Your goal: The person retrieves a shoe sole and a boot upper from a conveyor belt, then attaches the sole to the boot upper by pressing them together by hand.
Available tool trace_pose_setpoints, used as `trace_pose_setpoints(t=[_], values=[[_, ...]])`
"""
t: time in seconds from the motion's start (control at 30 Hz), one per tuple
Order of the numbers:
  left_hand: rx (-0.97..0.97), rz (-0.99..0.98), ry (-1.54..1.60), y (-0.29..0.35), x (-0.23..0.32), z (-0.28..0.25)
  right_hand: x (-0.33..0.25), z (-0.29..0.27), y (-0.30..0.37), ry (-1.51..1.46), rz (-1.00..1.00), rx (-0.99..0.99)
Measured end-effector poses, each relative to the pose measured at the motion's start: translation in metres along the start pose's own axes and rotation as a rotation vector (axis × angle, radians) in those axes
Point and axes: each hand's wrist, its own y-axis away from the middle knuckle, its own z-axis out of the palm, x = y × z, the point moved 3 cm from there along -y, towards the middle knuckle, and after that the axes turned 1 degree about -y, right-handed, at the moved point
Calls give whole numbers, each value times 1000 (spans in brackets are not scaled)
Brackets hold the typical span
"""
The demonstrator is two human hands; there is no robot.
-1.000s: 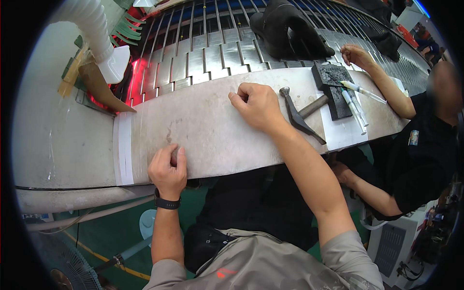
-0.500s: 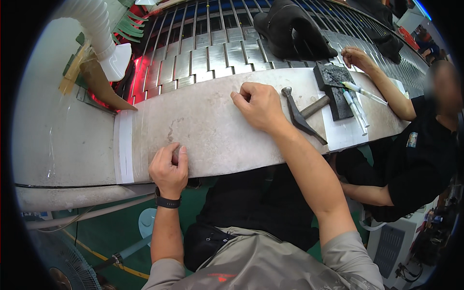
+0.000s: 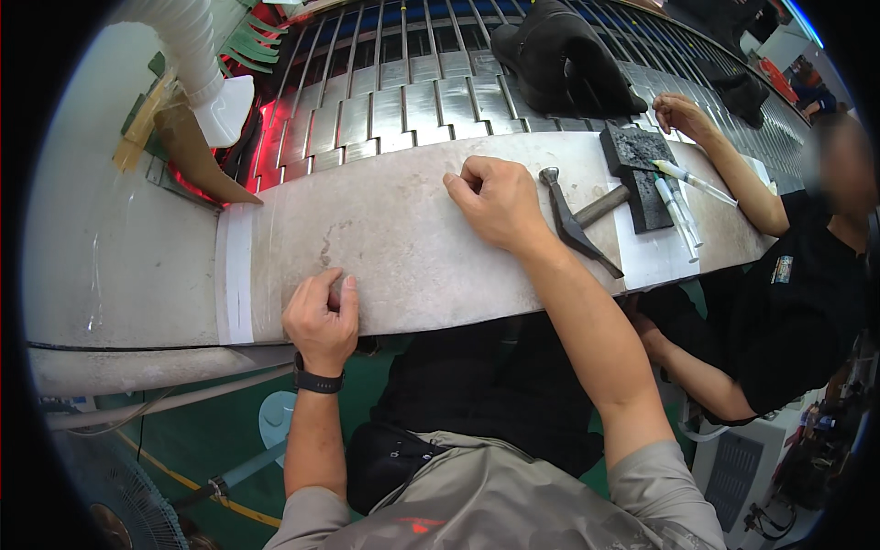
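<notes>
While my left hand [image 3: 321,321] and right hand [image 3: 501,203] rest with fingers loosely curled, nothing visible inside, the hammer [image 3: 570,225] lies beside the right one, near the table [image 3: 412,247] edge; a careless sweep could drop it.

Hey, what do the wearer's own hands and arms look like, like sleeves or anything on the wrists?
The left hand and right hand are gloveless. A dark wristband circles the left wrist; the right shows none. Short greyish sleeves leave both forearms uncovered.
</notes>
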Motion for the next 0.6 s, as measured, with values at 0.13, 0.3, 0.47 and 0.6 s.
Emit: trace_pose_setpoints(t=[0.13,0.3,0.47,0.6], values=[[-4,-13,2,1,-2,-1,-2,1,0,-8,10,-10],[7,-1,2,1,-4,-1,-2,3,0,19,-19,-2],[6,-4,1,1,-8,-2,-4,5,-1,18,-22,4],[10,2,0,0,-9,-2,-5,6,-2,17,5,-14]])
